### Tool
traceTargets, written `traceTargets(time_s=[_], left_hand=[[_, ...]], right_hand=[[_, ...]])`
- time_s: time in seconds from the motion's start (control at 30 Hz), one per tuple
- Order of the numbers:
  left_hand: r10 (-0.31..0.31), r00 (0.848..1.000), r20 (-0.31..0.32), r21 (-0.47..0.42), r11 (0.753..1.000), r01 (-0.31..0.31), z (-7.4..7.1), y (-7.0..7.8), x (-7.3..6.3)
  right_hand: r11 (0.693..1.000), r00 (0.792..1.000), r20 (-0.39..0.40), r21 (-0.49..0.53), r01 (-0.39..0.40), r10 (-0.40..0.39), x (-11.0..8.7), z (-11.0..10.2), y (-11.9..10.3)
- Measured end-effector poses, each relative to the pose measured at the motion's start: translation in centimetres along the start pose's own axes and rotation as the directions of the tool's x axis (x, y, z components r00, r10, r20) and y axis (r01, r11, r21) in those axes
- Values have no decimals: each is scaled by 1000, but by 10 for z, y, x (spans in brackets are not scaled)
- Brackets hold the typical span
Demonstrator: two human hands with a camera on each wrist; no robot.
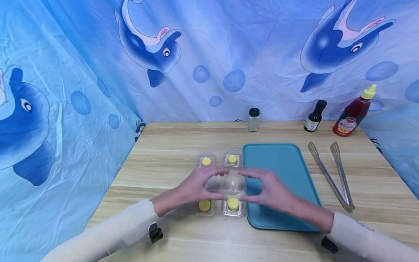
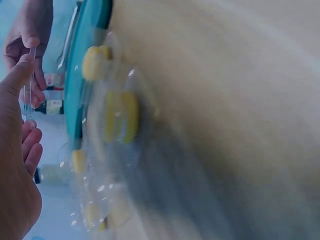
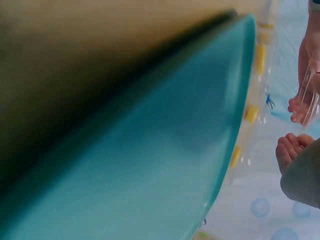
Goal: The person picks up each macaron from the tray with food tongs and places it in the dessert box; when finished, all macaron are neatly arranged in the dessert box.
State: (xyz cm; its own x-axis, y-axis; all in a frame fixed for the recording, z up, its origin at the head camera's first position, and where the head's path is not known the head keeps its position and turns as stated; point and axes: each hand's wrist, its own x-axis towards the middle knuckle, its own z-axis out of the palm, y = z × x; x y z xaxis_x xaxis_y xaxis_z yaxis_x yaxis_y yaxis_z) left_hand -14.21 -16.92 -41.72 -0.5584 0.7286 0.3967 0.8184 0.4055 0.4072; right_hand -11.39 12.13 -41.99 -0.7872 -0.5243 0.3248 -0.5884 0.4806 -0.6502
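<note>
Between both hands is a clear plastic lid (image 1: 233,185) with a rounded dome, held above the table and seen edge-on in the left wrist view. My left hand (image 1: 203,185) pinches its left side, thumb at the near edge and fingers at the far edge. On the opposite side my right hand (image 1: 270,189) grips it in the same way. Below and around the lid stand clear plastic containers, each with a round yellow cake: a near right cake (image 1: 233,204), a near left cake (image 1: 204,206), a far right cake (image 1: 232,159) and a far left cake (image 1: 206,161).
A teal tray (image 1: 278,156) lies right of the containers, partly under my right forearm. Metal tongs (image 1: 330,178) rest beyond it. Along the back edge stand a black-capped shaker jar (image 1: 253,120), a dark sauce bottle (image 1: 315,117) and a red squeeze bottle (image 1: 353,113).
</note>
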Motion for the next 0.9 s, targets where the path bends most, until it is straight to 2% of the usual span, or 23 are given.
traceTargets(time_s=[0.3, 0.57, 0.9], left_hand=[[-49, 992, 118, 117, 993, 35, 13, 12, -17], [-53, 985, 163, 171, 985, 24, 21, 16, -26], [-79, 977, 196, 209, 977, 37, 25, 17, -27]], right_hand=[[990, 999, 12, -134, 41, -40, -20, 20, -4], [991, 998, 54, -129, 27, -20, -28, 30, -9], [989, 998, 64, -147, 1, 8, -31, 35, -10]])
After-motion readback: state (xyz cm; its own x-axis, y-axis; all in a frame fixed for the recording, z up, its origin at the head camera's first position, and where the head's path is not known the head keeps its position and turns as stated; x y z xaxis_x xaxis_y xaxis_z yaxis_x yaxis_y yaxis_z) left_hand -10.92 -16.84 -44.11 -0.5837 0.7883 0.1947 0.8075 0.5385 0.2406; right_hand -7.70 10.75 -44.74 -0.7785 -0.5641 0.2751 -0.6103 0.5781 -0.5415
